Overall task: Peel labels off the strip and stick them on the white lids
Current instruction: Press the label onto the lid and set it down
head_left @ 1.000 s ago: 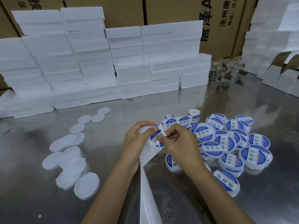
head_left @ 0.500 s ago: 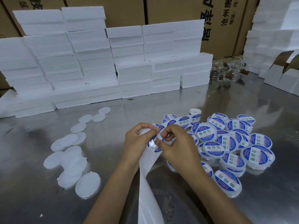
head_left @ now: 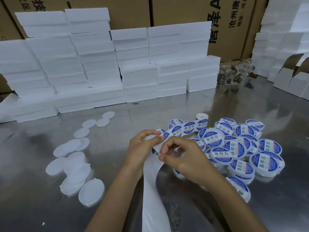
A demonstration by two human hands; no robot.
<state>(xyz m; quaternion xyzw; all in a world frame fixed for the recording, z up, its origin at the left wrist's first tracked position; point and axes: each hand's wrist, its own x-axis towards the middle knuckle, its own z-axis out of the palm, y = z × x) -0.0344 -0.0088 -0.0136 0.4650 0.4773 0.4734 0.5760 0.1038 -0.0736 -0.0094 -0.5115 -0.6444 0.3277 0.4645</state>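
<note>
Centre frame: left hand [head_left: 142, 148] pinches the label strip [head_left: 181, 130]; right hand [head_left: 182, 156] pinches a half-peeled label [head_left: 156, 152]. Unlabelled white lids [head_left: 75, 166] lie lower left. Risk: label folding onto itself.

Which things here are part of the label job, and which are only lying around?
Part of the job:
- label strip, held by left hand
- label, pinched by right hand
- plain white lids
- labelled lids

Only lying around:
- foam blocks
- cardboard cartons
- small white boxes
- clear jars
</note>
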